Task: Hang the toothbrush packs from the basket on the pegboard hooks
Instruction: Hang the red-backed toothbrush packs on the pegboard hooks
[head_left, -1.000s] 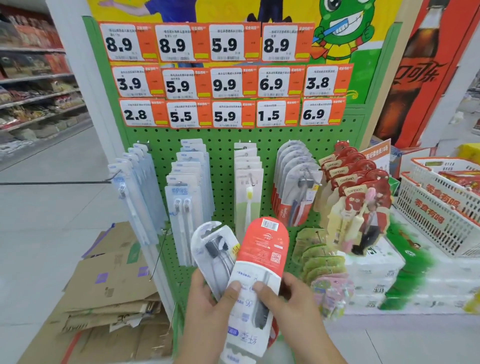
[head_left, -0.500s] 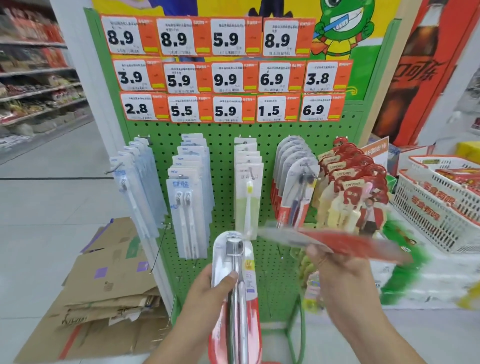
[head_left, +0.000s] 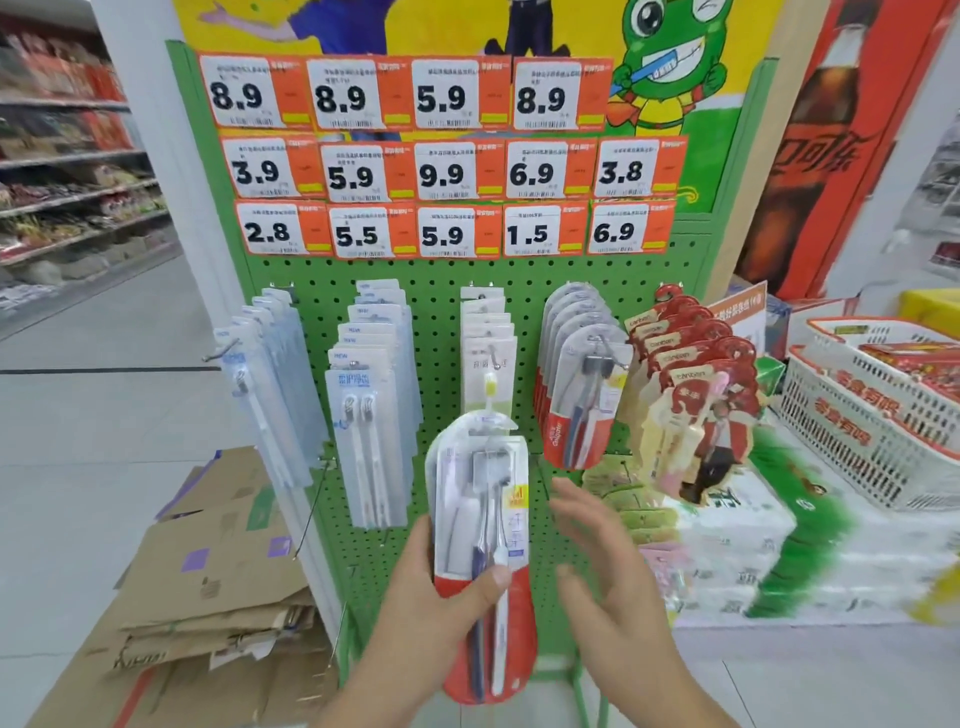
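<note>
Since half a second ago, right hand (head_left: 613, 566) is coming back empty, fingers apart, without the red pack. Left hand (head_left: 441, 597) is gripping the red-and-clear plastic toothbrush pack (head_left: 480, 525) upright before the green perforated pegboard (head_left: 441, 291). Better is aligning its top hole carefully with a hook.

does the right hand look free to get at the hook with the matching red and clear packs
Probably yes. The right hand is open, holding nothing, and that hook sits up and to its right with nothing between; the left hand holds the pack.
</note>
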